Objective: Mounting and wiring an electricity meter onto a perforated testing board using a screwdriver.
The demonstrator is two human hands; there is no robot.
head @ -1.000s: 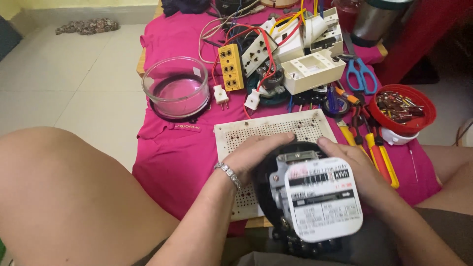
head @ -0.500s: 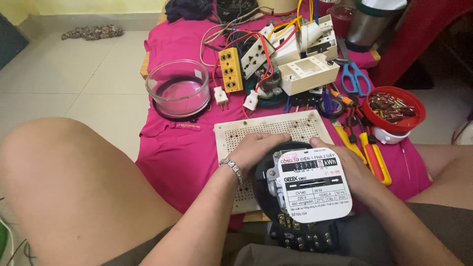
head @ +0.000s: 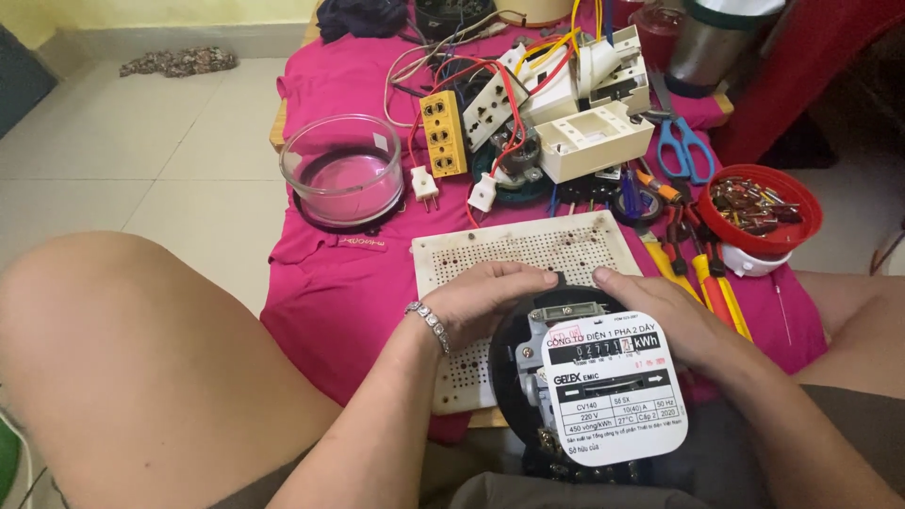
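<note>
We see both hands gripping a round black electricity meter (head: 589,396) over a white perforated board (head: 528,259), left hand (head: 485,302) and right hand (head: 665,316) on its upper rim. Behind them, a glass bowl (head: 341,170) sits on pink cloth (head: 325,273).

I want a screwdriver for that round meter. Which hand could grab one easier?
Probably the right hand: the yellow-handled screwdrivers lie just beside it, while the left hand grips the meter on the far side.
</note>
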